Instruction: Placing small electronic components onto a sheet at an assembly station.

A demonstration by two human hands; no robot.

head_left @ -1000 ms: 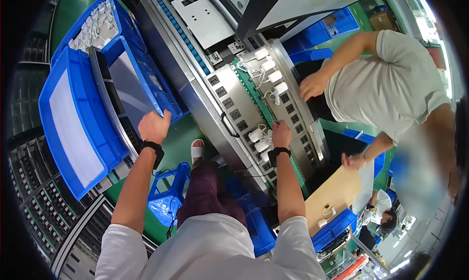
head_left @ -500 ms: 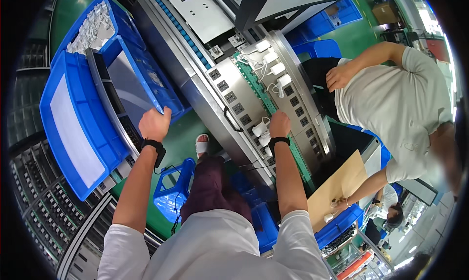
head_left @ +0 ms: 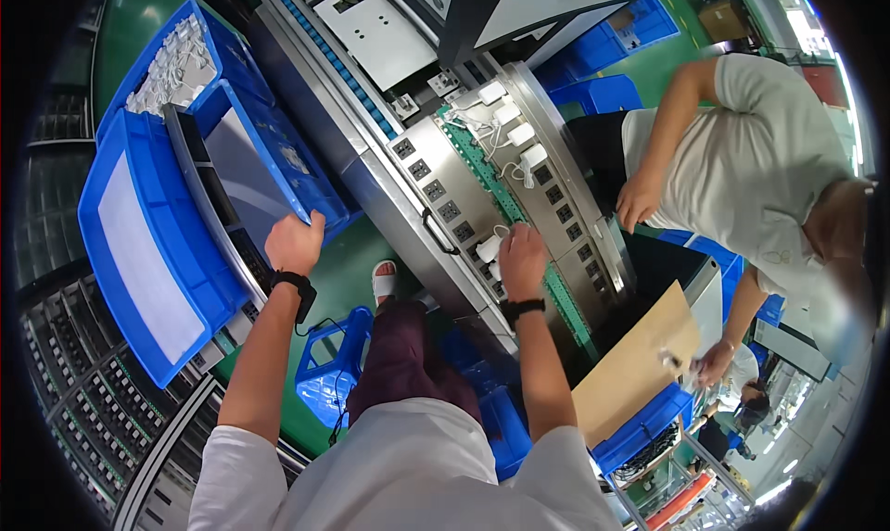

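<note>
My left hand (head_left: 295,244) is wrapped round the near corner of a blue plastic bin (head_left: 262,151), thumb on its rim. Over the curved metal conveyor, my right hand (head_left: 524,258) has its fingers curled at a white power adapter (head_left: 489,246) with a white cable. The fingers appear to grip it, though the hand hides part of it and anything beneath the palm. Rows of black sockets (head_left: 450,210) run along both sides of the conveyor's green centre strip (head_left: 501,197). Farther up, several white adapters (head_left: 521,133) with cables sit along the right row.
A blue bin of bundled white adapters (head_left: 176,72) stands far left, with a long blue tray (head_left: 139,244) nearer. A co-worker (head_left: 742,151) is at right, one hand near a cardboard sheet (head_left: 640,364). A blue stool (head_left: 334,373) stands by my leg. The machine housing (head_left: 380,35) rises ahead.
My right hand has shifted slightly left and nearer, covering more of the adapters. The left hand stays on the bin rim. The co-worker has leaned, and the hand by the cardboard has moved right.
</note>
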